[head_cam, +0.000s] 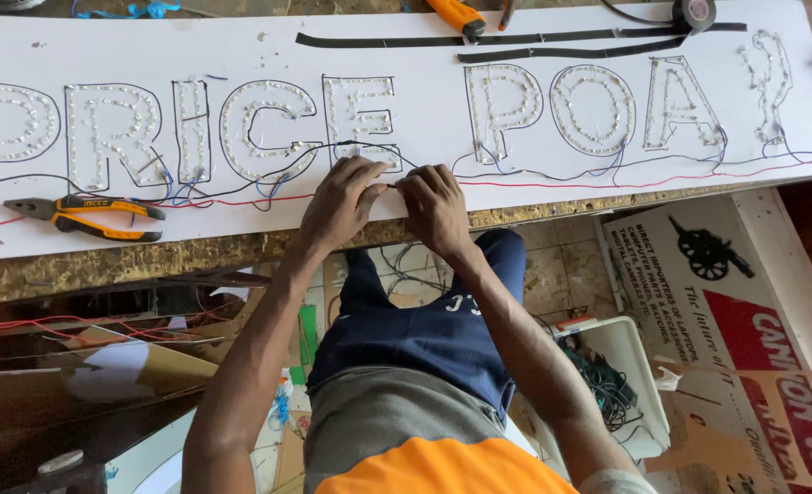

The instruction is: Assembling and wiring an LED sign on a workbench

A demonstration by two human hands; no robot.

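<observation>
At far left, orange pliers (86, 217) lie idle on the white sign board (424, 110). We keep the left hand (342, 201) and right hand (435, 206) close, both pinched on the red wire (552, 183), probably a joint. Beneath, a worn tabletop (104, 265) over cluttered floor.

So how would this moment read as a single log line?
left hand and right hand: pinching wires | on: white sign board | pliers: lying untouched at left
</observation>
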